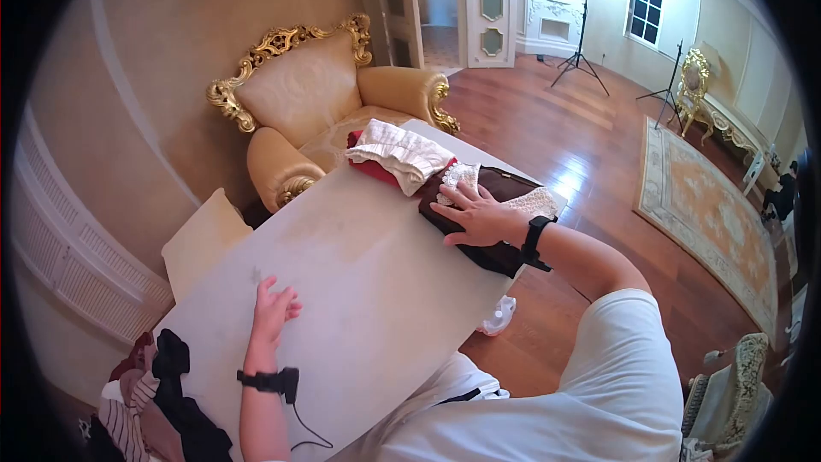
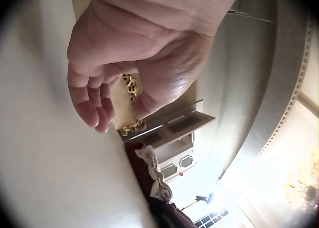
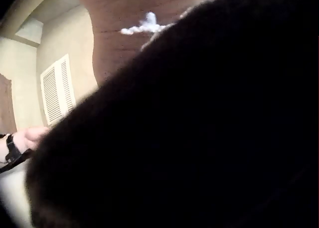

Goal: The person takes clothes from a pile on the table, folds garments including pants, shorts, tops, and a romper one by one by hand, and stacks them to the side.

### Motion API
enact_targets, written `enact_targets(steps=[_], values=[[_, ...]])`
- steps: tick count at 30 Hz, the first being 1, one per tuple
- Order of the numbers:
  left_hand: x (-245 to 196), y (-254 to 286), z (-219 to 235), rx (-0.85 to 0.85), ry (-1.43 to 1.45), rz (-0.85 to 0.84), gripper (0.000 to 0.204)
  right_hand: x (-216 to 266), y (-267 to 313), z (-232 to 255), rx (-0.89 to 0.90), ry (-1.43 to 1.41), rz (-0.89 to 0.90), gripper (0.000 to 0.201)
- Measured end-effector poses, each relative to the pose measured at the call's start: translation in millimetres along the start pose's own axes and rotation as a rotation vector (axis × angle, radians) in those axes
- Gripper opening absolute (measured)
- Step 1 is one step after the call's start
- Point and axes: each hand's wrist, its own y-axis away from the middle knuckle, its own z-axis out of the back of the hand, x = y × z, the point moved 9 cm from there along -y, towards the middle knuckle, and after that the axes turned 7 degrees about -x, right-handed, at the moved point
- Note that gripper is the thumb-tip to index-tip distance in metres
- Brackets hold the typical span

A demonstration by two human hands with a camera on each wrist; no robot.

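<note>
In the head view the right hand (image 1: 483, 216) lies with fingers spread on a dark brown garment (image 1: 506, 184) and a white lace piece (image 1: 462, 175) at the table's far right corner. Beside it is a folded white cloth (image 1: 398, 150) over a red one (image 1: 374, 168). The left hand (image 1: 274, 308) hangs above the table (image 1: 342, 257), fingers loosely bent and holding nothing; the left wrist view shows this hand (image 2: 134, 63) with its palm and bent fingers. Dark fabric hides the right hand in the right wrist view.
A pile of dark, striped and mauve clothes (image 1: 154, 402) lies at the table's near left corner. A gold armchair (image 1: 299, 103) stands beyond the far edge. A white plastic bag (image 1: 499, 315) is below the right edge. A cable (image 1: 312, 432) runs from the left wrist.
</note>
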Motion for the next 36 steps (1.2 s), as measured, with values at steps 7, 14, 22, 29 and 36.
enact_targets(steps=[7, 14, 22, 29, 36], values=[[41, 38, 67, -0.028, -0.047, 0.078, 0.067, 9, 8, 6, -0.092, 0.021, -0.038, 0.087], [64, 33, 89, -0.068, 0.169, 0.068, 0.066, 23, 17, 32, -0.186, 0.131, -0.117, 0.080], [63, 30, 83, -0.065, 0.224, 0.037, 0.058, -21, 58, 36, -0.232, 0.074, -0.440, 0.076], [67, 29, 79, -0.042, 0.302, 0.056, 0.047, -19, 50, 11, -0.089, 0.032, -0.258, 0.102], [53, 39, 78, -0.022, 0.216, 0.015, 0.036, -15, 43, 10, -0.037, 0.109, -0.394, 0.096]])
